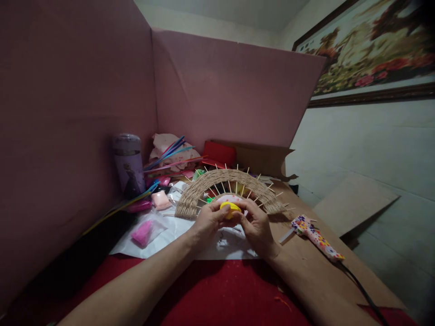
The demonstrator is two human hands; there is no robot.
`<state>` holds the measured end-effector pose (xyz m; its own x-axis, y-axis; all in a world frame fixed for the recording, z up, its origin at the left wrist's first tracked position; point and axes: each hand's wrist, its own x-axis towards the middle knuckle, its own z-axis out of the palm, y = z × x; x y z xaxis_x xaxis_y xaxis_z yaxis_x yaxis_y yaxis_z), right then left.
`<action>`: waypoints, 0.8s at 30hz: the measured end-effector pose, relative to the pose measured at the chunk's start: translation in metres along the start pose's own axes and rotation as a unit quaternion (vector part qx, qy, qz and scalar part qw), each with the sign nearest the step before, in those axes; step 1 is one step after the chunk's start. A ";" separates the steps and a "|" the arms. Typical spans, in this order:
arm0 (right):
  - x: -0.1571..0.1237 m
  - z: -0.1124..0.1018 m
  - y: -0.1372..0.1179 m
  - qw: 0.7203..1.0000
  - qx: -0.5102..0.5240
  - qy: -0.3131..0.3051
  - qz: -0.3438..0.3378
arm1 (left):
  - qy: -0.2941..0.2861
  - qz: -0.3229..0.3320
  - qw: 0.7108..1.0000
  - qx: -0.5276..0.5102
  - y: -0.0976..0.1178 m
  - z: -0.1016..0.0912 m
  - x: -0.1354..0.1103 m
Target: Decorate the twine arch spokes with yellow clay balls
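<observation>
A flattened piece of yellow modelling clay (231,209) is held up between both hands, over the white sheet (156,240). My left hand (210,220) is closed on its left side, the thumb lying across the front. On the other side my right hand (257,225) pinches it with thumb and fingers. Just behind the hands stands a half-ring of woven twine (190,194) on thin sticks, its inner edge lined with pale spotted material (224,198). The hands hide part of this lining.
Bagged pink clay (142,233) and a peach packet (161,200) lie at left, near a purple tumbler (128,165). Colourful pipe cleaners (173,151) rest behind. On the cardboard (306,258) at right sits a flower-patterned glue gun (316,236) with a black cord (363,290).
</observation>
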<state>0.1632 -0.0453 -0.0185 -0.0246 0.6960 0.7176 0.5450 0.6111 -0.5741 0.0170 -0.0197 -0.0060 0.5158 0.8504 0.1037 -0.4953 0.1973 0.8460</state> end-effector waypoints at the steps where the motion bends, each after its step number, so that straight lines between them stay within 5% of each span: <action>1: 0.000 0.000 0.000 1.000 0.001 0.004 -0.001 | 0.012 0.003 1.000 0.003 -0.001 -0.001 0.001; 8: 0.000 0.000 -0.005 1.000 -0.008 -0.005 -0.020 | 0.048 0.022 0.998 0.025 -0.004 -0.010 0.009; 18: 0.001 0.000 -0.001 0.999 -0.041 0.010 -0.018 | -0.033 0.017 0.999 -0.030 0.001 0.001 0.001; 24: 0.000 0.001 -0.007 0.998 -0.021 -0.037 -0.043 | 0.023 0.021 0.999 -0.016 -0.003 -0.002 0.004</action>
<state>0.1584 -0.0489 -0.0148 -0.1329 0.6690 0.7313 0.5735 0.6537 -0.4938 0.0192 -0.0164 -0.0095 0.4616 0.8798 0.1130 -0.5378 0.1763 0.8244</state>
